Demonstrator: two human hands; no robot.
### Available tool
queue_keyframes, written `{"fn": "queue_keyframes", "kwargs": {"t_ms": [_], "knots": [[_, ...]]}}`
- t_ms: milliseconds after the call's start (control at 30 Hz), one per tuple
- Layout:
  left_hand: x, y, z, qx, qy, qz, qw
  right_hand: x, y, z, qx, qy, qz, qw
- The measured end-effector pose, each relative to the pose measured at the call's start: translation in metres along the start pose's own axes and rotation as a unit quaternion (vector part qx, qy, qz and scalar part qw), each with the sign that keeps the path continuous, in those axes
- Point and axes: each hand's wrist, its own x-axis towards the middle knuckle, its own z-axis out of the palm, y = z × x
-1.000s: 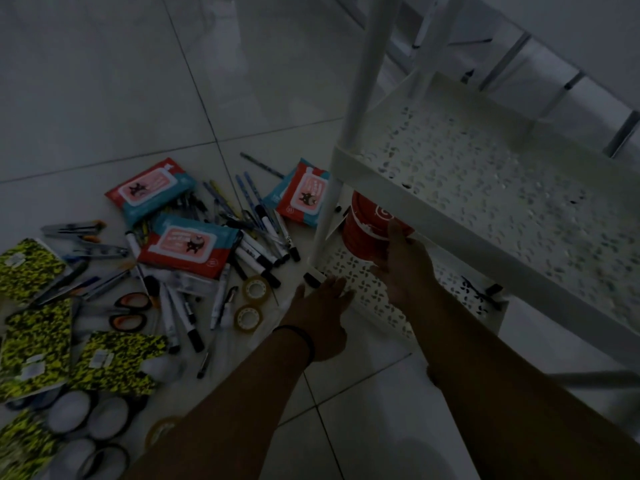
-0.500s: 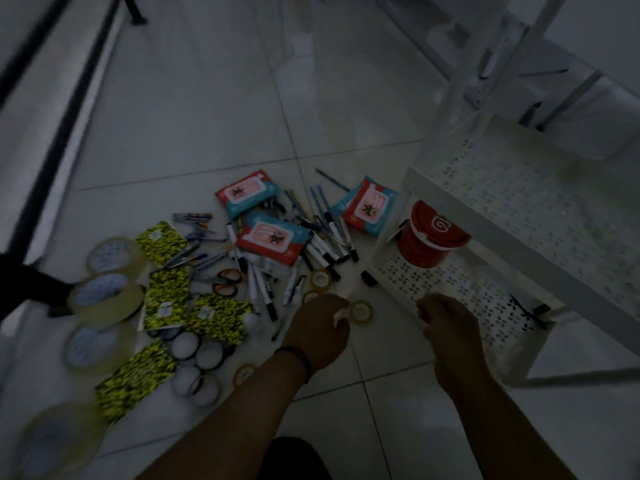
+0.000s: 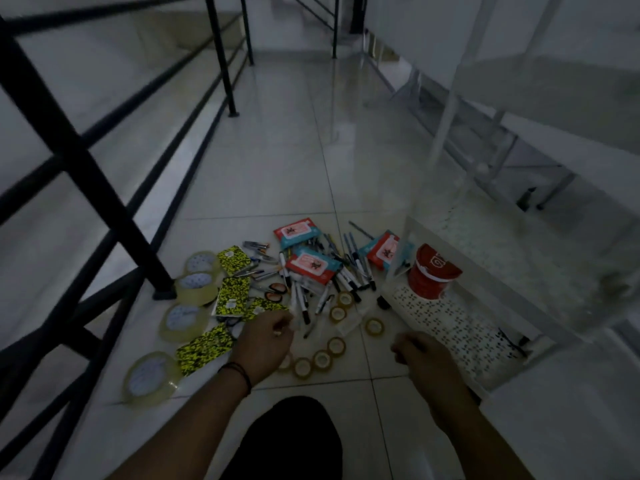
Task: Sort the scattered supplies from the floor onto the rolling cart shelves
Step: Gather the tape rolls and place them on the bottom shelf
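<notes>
Both hands are back off the cart now, pulled away from the bottom shelf and down over the floor pile, and the view has lifted to take in the whole corridor. That reads like one item delivered and the next pick about to start.

Sweeping left to right: black metal railing [image 3: 104, 188] on the far left, glossy pale tiles beneath it. Big clear tape rolls [image 3: 194, 289] sit in a loose column near the railing foot, shiny and translucent. Beside them, the yellow-and-black speckled packets [image 3: 232, 295], flat and rectangular. Then the tangle of pens and markers [image 3: 325, 285], thin sticks lying every which way, with soft red-and-teal wipe packs [image 3: 311, 267] lying on top. Small amber tape rings [image 3: 322, 360] curve in a line just ahead of the person.

The left hand [image 3: 265, 341] hovers low at the near edge of the pens, fingers curled inward; something pale may be pinched there, but I cannot tell. The right hand [image 3: 420, 353] hangs loosely curled and looks empty, near the cart's front lip.

Right side: the white rolling cart [image 3: 450, 323], perforated metal shelves, and a red lidded tub [image 3: 433, 275] standing on the bottom one. It's the only supply I can see shelved; nearly everything else is on the floor, so the sort looks barely begun.
</notes>
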Motion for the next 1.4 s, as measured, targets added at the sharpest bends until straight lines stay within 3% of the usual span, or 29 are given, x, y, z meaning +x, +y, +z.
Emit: {"fn": "queue_keyframes", "kwargs": {"t_ms": [300,467,867,1067,1233,1400], "knots": [[-0.056,-0.059,-0.067,-0.022,0.078,-0.070,0.994,-0.030,-0.040,0.028,-0.069,-0.063,-0.084,0.992],[-0.060,-0.119,-0.082,-0.022,0.113,-0.136,0.984,-0.019,-0.052,0.074,-0.135,-0.153,-0.085,0.975],[-0.014,-0.254,-0.063,0.052,0.047,-0.236,0.969,0.034,-0.062,0.214,-0.315,-0.226,-0.176,0.905],[0.020,-0.272,-0.054,0.186,0.049,-0.275,0.942,0.067,-0.058,0.268,-0.348,-0.261,-0.211,0.876],[0.043,-0.295,-0.040,0.177,0.040,-0.334,0.925,0.104,-0.058,0.308,-0.372,-0.257,-0.268,0.851],[0.045,-0.313,-0.028,0.213,0.041,-0.305,0.927,0.139,-0.054,0.342,-0.392,-0.240,-0.322,0.828]]}}
